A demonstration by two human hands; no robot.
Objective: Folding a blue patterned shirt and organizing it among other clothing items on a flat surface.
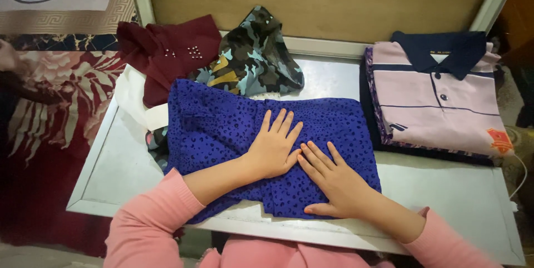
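Hands (303, 165) flat on blue garment (222, 129), grey metal table (445, 195), red patterned rug (50, 107) at L

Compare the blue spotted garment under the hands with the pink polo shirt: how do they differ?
The blue spotted garment is dark-speckled; the pink polo shirt is pale with thin stripes and a navy collar. Both hands, left hand and right hand, press the blue one; the polo lies untouched, neatly folded on a stack. Both rest on the grey table.

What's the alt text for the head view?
Both hands, left hand and right hand, press flat on a blue spotted garment on a metal table. A folded pink polo shirt lies to the right; a maroon garment and camouflage garment sit behind.
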